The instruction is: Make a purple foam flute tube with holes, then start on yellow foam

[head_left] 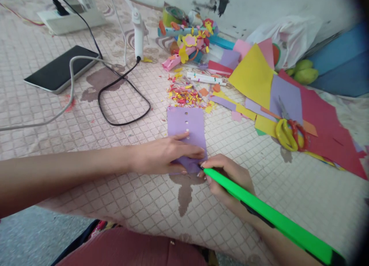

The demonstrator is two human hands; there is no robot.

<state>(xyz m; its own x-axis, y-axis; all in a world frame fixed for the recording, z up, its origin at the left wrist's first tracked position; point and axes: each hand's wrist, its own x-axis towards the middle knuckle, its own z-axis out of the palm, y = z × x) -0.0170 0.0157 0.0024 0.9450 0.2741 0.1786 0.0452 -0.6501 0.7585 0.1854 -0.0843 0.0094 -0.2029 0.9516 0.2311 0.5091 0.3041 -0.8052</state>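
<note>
A purple sheet of paper [175,122] lies flat on the tablecloth, with a row of small holes down its middle. My left hand [161,154] rests on its lower half, fingers stretched out and pressing on it. Beside the sheet's lower right corner, my right hand [233,177] is closed around a long green cutter knife [259,204] with black parts. The knife's dark tip meets the paper near my left fingertips; the blade itself is hard to make out.
Paper scraps [186,95] lie just beyond the sheet. Scissors [291,133] rest on coloured paper [319,116] at right. Paper flowers [190,41] are heaped at the back. A white glue gun [138,35], black cable [100,104], dark flat device [62,68] and power strip [72,20] occupy the left.
</note>
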